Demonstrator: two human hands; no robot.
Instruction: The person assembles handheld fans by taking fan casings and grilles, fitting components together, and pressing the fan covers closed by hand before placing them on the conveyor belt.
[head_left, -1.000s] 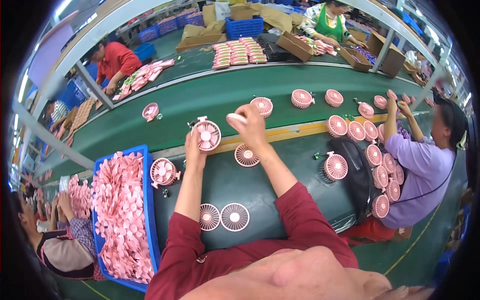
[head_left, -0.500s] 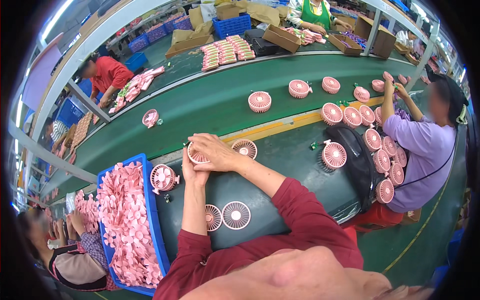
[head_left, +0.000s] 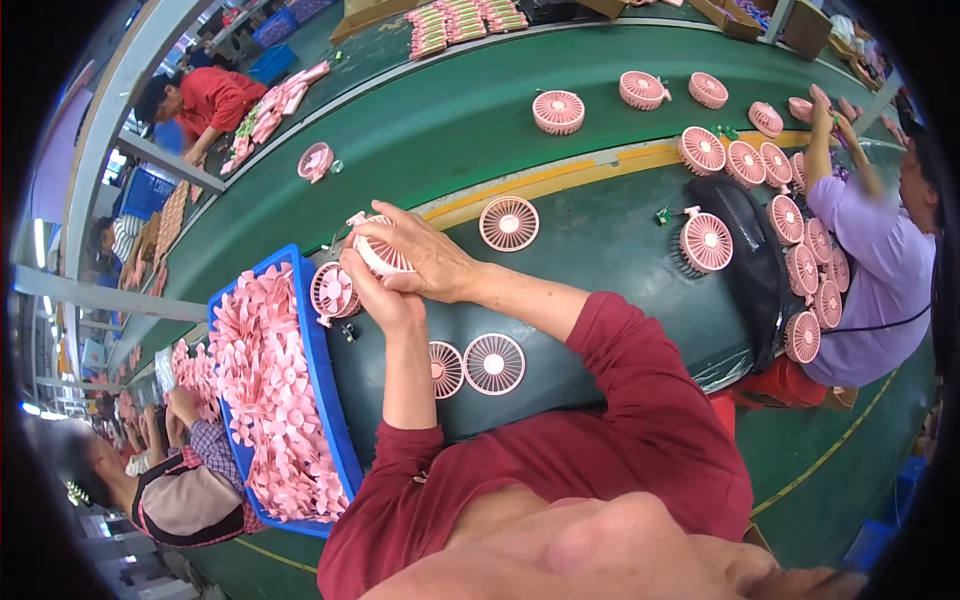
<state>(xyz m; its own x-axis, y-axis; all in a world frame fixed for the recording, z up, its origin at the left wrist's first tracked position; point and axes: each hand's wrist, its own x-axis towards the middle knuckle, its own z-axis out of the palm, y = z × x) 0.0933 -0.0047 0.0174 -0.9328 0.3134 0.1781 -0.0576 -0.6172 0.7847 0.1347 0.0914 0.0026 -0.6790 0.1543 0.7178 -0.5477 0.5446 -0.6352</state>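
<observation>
Dozens of pink fan blades (head_left: 270, 400) filled a blue bin (head_left: 327, 390) at the left. Just beside it, an uncovered fan housing (head_left: 335, 290) lay on the dark green table (head_left: 600, 250). Above the table, a pink fan head (head_left: 378, 253) was held between both hands: the left hand (head_left: 388, 303) cupped it from below, the right hand (head_left: 432, 262) pressed over its grille. It looked light, stiff and smooth, its thin ribs probably fragile, so its solid rim seemed the safest hold. Rightward lay three loose grilles (head_left: 509, 223).
</observation>
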